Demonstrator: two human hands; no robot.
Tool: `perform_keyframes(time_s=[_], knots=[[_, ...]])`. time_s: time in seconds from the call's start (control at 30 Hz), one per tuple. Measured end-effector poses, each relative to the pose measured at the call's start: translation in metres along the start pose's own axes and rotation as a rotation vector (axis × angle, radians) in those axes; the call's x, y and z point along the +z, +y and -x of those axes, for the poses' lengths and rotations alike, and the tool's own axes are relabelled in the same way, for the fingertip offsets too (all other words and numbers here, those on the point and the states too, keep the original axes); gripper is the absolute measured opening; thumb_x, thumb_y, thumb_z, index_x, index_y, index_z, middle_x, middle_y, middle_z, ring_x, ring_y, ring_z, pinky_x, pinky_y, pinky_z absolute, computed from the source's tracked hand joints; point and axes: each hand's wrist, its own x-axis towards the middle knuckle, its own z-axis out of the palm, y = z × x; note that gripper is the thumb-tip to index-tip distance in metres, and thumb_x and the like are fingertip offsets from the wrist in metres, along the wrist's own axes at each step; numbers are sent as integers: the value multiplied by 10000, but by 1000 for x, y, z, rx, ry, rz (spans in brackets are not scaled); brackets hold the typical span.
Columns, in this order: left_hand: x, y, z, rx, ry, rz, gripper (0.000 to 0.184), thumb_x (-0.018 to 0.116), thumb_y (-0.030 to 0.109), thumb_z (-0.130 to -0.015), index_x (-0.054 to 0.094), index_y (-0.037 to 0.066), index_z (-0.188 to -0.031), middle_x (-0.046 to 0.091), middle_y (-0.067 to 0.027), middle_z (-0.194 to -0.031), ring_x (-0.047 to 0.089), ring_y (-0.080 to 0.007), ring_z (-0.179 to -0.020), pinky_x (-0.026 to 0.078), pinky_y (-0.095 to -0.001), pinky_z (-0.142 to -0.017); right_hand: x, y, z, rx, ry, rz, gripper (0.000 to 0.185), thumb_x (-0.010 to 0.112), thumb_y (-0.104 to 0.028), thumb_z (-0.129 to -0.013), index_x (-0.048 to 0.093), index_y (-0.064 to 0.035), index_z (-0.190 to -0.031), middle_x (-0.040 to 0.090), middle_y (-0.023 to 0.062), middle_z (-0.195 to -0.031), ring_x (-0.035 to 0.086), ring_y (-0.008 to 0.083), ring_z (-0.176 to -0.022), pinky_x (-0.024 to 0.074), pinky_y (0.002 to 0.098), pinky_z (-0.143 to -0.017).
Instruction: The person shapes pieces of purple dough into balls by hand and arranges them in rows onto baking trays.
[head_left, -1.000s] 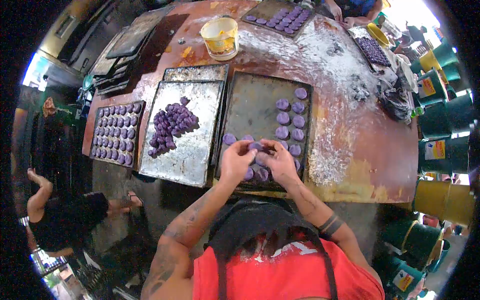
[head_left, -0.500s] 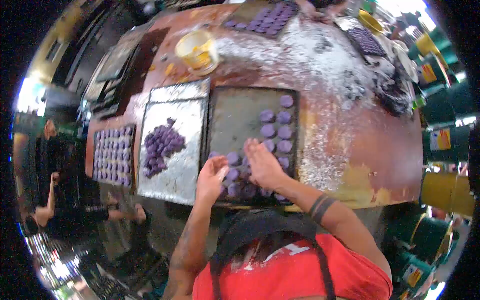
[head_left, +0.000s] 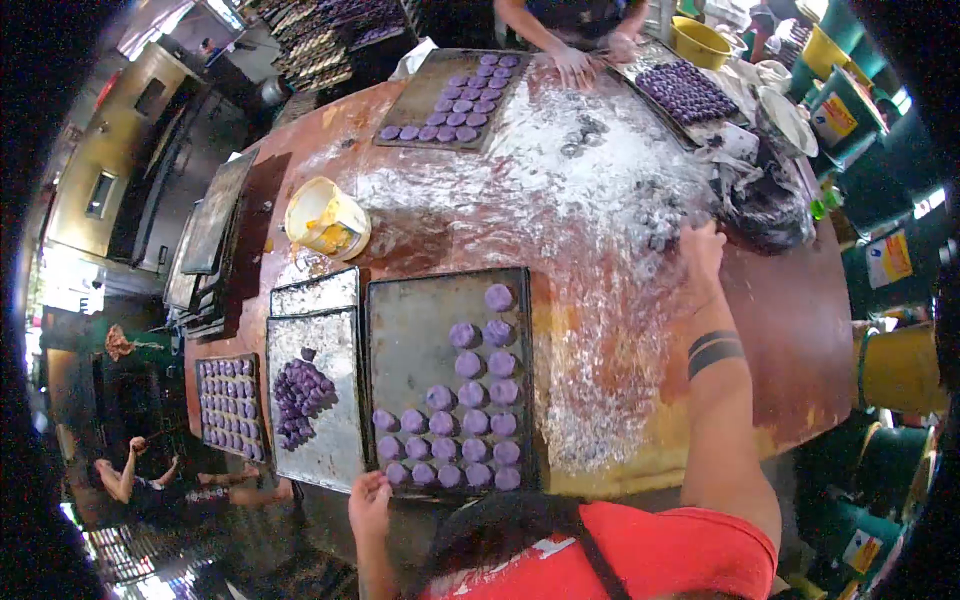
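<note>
My left hand (head_left: 370, 497) is at the front left corner of a dark baking tray (head_left: 415, 330), fingers curled together; I cannot make out whether anything is in them. Flattened round purple dough pieces (head_left: 468, 364) fill the tray's front and right side in rows. My right hand (head_left: 702, 248) is stretched far to the right, over the floured table by some dark purple dough bits (head_left: 660, 232). Its fingers look apart, with nothing visible in them. Close by is a black plastic bag (head_left: 765, 205).
Left of the tray, a metal tray (head_left: 320, 400) bears a heap of purple dough lumps (head_left: 303, 398). Another filled tray (head_left: 229, 408) is further left. A smeared white bucket (head_left: 328, 218) stands behind. Across the table, a co-worker's hand (head_left: 572, 66) rests on flour (head_left: 540, 130) between two trays of dough.
My right hand has left the dough pieces on the tray and reached far right across the table. My left hand has drawn back to the tray's front corner. The view has shifted.
</note>
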Motion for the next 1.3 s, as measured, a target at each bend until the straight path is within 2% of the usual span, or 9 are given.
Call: perform_keyframes(time_s=[0.07,0.4,0.7,0.77,0.93,1.03,1.17,1.27,1.3], knots=[[1,13,12,5,52,-91,288,656,31,-863,592,-12,-1141,665,-84,-1033,626,-164,-943,496,-295,-856,15,-5,-33,234,-69,-190,618,564,-501,-873,581,6,-1226,554,311,-1241,532,477,-1145,472,505,-954],[16,75,49,22,56,-336,341,687,81,-854,606,-15,-1171,685,-108,-1044,648,-167,-911,517,-303,-824,7,-86,-81,-272,-137,-32,683,556,-542,-886,420,-133,-1416,364,330,-1449,356,440,-1365,295,497,-1131],[47,92,-4,188,-143,-619,307,687,120,-851,628,6,-1129,684,-152,-1075,666,-270,-1007,518,-355,-869,-38,-46,135,-467,-299,-195,526,592,-318,-903,492,-102,-1372,489,258,-1309,423,432,-1255,322,506,-1088],[43,75,-16,243,-167,-574,290,682,131,-851,634,8,-1108,678,-165,-1083,664,-295,-1004,517,-366,-868,-22,-25,192,-608,-65,-292,487,637,-233,-866,519,-57,-1304,491,236,-1296,433,412,-1233,340,511,-1060],[36,46,-55,392,-11,-488,231,656,131,-856,648,7,-1050,675,-170,-1012,649,-335,-968,512,-394,-841,-22,-3,265,-705,-57,-521,339,651,-72,-817,568,-31,-1144,573,180,-1146,502,398,-1118,402,478,-985],[21,37,-98,491,226,-554,175,636,90,-840,656,3,-990,648,-183,-994,619,-365,-961,498,-426,-841,-30,-4,269,-491,-176,-702,275,636,-47,-826,597,-39,-1098,612,138,-1078,588,329,-983,471,376,-878],[-15,41,-172,749,337,-726,145,626,73,-814,668,13,-938,633,-181,-980,606,-370,-941,497,-447,-822,-72,-15,262,65,-254,-1619,154,612,-63,-875,617,-34,-1026,620,54,-927,580,125,-820,483,268,-665],[-23,65,-196,866,344,-885,153,646,96,-780,676,14,-906,631,-169,-976,596,-373,-957,504,-446,-796,-143,-24,288,292,-424,-2227,100,585,-92,-913,613,-36,-991,565,11,-803,558,104,-761,460,265,-580],[-26,72,-201,769,248,-1119,193,643,146,-783,700,18,-915,628,-159,-1028,588,-360,-1011,508,-428,-808,-150,-31,305,-25,-236,-1952,91,583,-106,-920,613,-45,-979,561,4,-792,555,100,-745,450,256,-570]])
